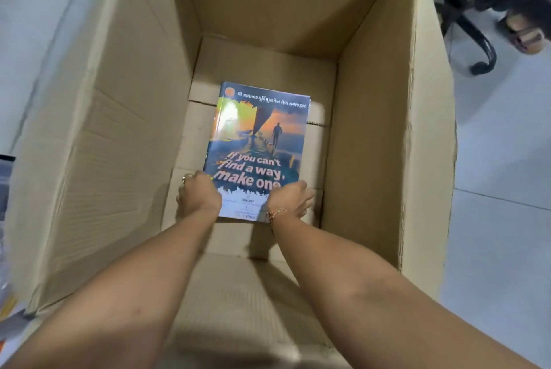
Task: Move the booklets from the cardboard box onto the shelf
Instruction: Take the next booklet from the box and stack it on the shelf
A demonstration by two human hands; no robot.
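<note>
The stack of glossy printed booklets lies flat on the bottom of the open brown cardboard box, nearer its right wall. The box stands on the floor. A black wheeled office chair base stands behind and right of the box.

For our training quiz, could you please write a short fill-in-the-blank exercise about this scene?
1. The booklets lie at the bottom of a cardboard ____.
2. The left hand and right hand grip the stack's ____ end.
3. A bracelet sits on the ____ wrist.

Answers: box; near; right
</note>
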